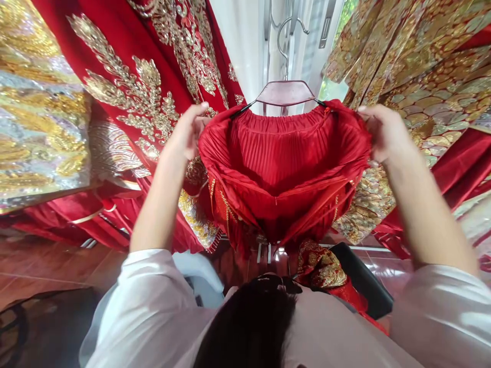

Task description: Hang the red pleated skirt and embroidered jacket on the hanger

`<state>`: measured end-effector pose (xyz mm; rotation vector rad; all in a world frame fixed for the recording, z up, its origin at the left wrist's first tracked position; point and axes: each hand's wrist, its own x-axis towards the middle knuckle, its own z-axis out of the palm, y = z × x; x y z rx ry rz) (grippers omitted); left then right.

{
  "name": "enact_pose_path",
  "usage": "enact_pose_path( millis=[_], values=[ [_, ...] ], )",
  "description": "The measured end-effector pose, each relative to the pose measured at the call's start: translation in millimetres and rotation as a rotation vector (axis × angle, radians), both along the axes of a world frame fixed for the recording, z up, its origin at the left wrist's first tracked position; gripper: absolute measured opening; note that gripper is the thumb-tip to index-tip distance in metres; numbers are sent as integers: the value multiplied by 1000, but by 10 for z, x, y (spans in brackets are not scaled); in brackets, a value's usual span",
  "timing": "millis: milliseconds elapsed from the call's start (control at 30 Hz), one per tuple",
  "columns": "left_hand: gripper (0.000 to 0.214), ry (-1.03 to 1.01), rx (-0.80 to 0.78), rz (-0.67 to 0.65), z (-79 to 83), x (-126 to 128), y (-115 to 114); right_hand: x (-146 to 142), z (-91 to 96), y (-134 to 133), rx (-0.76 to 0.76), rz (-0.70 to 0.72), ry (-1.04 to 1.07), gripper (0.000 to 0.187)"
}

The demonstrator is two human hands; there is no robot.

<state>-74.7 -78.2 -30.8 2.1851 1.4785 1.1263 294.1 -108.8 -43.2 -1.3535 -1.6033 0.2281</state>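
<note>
A red pleated skirt (284, 148) with a gathered waistband hangs by its waist from a hanger (286, 93) with a metal hook and black clips. Its waist is spread wide, so the pleated inside of the back shows. Strings of gold beads run down its front. My left hand (192, 130) is closed on the left edge of the waist, and my right hand (381, 132) grips the right edge. The fingertips of both hands are partly hidden behind the cloth. The lower part of the skirt drops out of sight.
Red garments with gold embroidery (146, 87) hang at the left, beside a gold sequined cloth (38, 117). Gold scale-patterned garments (429, 87) hang at the right. Below are a black flat object (364, 281), a red and gold cloth (326, 268) and a pale chair-like object (199, 273).
</note>
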Motion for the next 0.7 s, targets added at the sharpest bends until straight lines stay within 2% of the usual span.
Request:
enact_pose_path(
  millis=[67, 133, 200, 300, 367, 400, 533, 633, 700],
  values=[
    [60, 13, -105, 23, 203, -48, -36, 16, 241, -83, -225, -127, -44, 38],
    [52, 131, -75, 182, 351, -65, -28, 42, 425, -93, -336, -296, -210, 47],
    [36, 299, 44, 357, 428, -90, 15, 129, 530, -26, -314, -428, -392, 47],
    [11, 440, 127, 441, 398, -156, 123, 355, 533, 143, -251, -522, -511, 33],
    [4, 456, 72, 432, 299, -192, 210, 499, 457, 238, -234, -522, -504, 20],
    [8, 456, 26, 418, 231, -202, 254, 552, 403, 271, -236, -515, -480, 16],
    [22, 451, -143, 314, -130, -206, 372, 627, 128, 316, -290, -464, -344, 22],
    [28, 405, -296, 209, -449, -210, 334, 636, -126, 298, -353, -377, -190, 20],
    [26, 246, -425, 79, -660, -217, 232, 667, -317, 271, -347, -283, -96, 18]
  ],
)
